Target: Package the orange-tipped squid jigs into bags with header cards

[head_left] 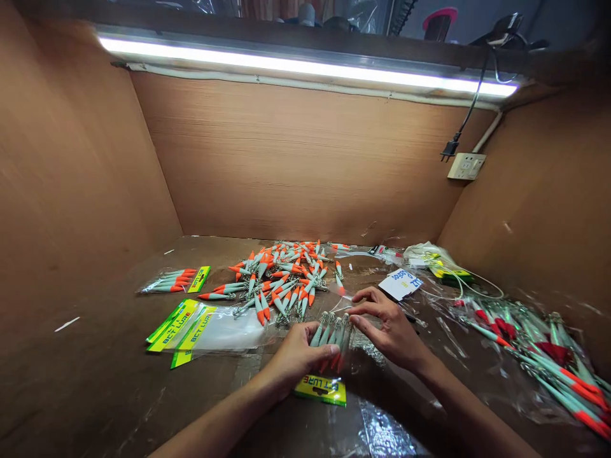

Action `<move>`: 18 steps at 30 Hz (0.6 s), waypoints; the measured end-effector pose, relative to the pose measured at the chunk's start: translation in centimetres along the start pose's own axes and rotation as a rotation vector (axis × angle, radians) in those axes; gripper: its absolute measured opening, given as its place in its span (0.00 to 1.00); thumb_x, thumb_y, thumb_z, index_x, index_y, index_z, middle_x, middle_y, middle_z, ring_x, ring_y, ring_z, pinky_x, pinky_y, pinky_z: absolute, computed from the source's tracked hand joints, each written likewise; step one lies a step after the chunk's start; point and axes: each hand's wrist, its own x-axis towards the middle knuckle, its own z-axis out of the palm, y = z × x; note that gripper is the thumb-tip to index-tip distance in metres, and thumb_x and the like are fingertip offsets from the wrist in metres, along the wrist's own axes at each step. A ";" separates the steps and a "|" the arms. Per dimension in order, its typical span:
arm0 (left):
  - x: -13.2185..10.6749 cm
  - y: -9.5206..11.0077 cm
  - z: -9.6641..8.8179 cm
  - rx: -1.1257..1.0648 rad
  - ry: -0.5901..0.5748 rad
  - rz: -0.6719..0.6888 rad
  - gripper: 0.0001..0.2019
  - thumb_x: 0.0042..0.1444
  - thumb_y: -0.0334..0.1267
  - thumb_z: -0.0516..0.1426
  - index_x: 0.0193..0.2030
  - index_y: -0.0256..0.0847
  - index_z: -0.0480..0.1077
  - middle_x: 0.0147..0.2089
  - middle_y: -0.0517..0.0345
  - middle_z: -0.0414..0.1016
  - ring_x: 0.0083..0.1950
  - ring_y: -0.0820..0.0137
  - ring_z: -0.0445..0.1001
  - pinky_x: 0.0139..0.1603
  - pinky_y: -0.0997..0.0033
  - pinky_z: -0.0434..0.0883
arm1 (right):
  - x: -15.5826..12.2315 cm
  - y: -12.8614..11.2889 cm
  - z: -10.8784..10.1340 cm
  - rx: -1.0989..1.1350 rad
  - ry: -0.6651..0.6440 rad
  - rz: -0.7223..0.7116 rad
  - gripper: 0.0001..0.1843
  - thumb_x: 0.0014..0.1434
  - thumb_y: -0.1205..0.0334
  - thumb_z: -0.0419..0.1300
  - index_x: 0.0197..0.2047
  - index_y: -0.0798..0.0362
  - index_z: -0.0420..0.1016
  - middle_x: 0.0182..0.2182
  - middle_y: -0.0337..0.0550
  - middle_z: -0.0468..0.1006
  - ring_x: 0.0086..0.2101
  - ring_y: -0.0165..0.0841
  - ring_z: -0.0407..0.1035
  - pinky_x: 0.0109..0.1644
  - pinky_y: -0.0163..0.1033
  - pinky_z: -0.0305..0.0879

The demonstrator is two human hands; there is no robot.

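Several pale green fishing lures [329, 334] with orange ends and hook crowns lie side by side, hooks pointing away from me. My left hand [300, 350] is closed around them, its thumb pressed across the top. They appear to be inside a clear plastic bag, whose yellow-green header card [321, 389] shows below the hand. At the hook end, my right hand [386, 324] has its thumb and forefinger close together near the rightmost lure. What is pinched there, if anything, is too small to make out. Beyond the hands spreads a pile of loose orange-and-pale lures [286, 280].
Flat bags with yellow-green headers [191, 334] lie left, below a filled lure bag [176, 280]. A marked white card [400, 284] sits right of the pile. More lures [548, 356] on plastic occupy the far right. Wooden walls [305, 165] enclose the bench; a plug [450, 149] hangs above.
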 end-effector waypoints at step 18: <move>-0.3 0.8 0.1 0.055 0.010 -0.016 0.15 0.46 0.45 0.68 0.31 0.33 0.74 0.25 0.57 0.76 0.24 0.72 0.69 0.25 0.75 0.61 | -0.3 -0.3 0.1 0.021 -0.052 -0.015 0.08 0.66 0.62 0.61 0.45 0.46 0.81 0.39 0.43 0.75 0.41 0.36 0.70 0.45 0.41 0.65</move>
